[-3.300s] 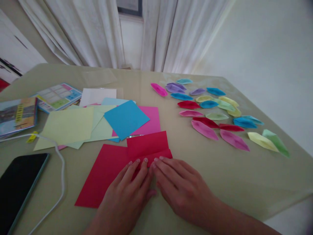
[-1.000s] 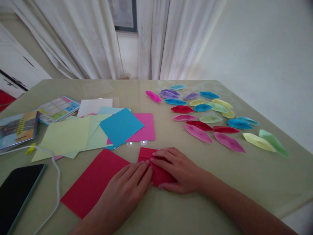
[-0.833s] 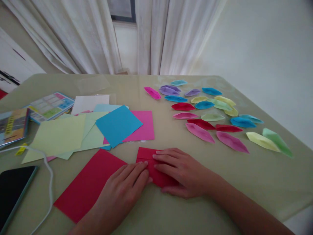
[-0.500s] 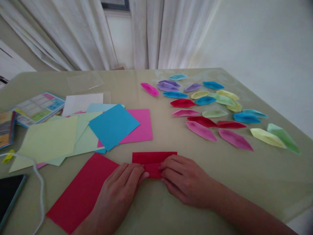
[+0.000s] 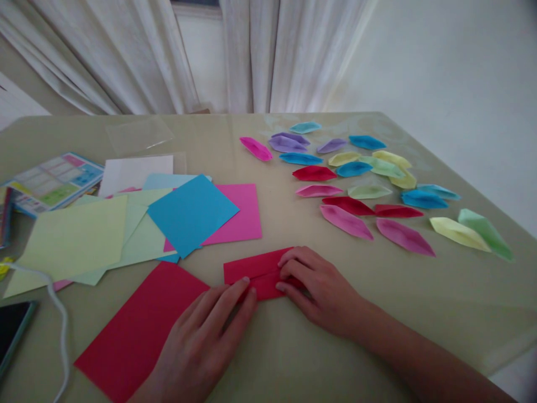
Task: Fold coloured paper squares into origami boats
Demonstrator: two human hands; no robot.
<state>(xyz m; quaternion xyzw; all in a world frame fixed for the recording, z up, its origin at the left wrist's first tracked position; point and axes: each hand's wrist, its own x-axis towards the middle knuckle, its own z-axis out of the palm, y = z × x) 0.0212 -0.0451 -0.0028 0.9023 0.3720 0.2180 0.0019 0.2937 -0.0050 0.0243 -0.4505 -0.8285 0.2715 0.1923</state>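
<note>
A strip of folded red paper (image 5: pixel 251 266) lies slightly tilted on the table, a crease running along its length. My left hand (image 5: pixel 205 330) holds its near left part, thumb and index fingertip close together on it. On the right end, my right hand (image 5: pixel 316 288) grips the strip with bent fingers and thumb, covering that end. A flat sheet of red paper (image 5: pixel 138 330) lies partly under my left hand and forearm.
Loose coloured sheets, including a blue square (image 5: pixel 193 215) and a pink sheet (image 5: pixel 243 212), overlap at left. Several folded paper boats (image 5: pixel 346 221) are spread at right. A phone (image 5: pixel 14 330), white cable (image 5: pixel 62 336) and printed packet (image 5: pixel 54 182) lie at the left.
The folded red strip has turned, its right end now higher. My right hand has shifted up slightly with it, and my left fingers have straightened and spread. The view has shifted a little.
</note>
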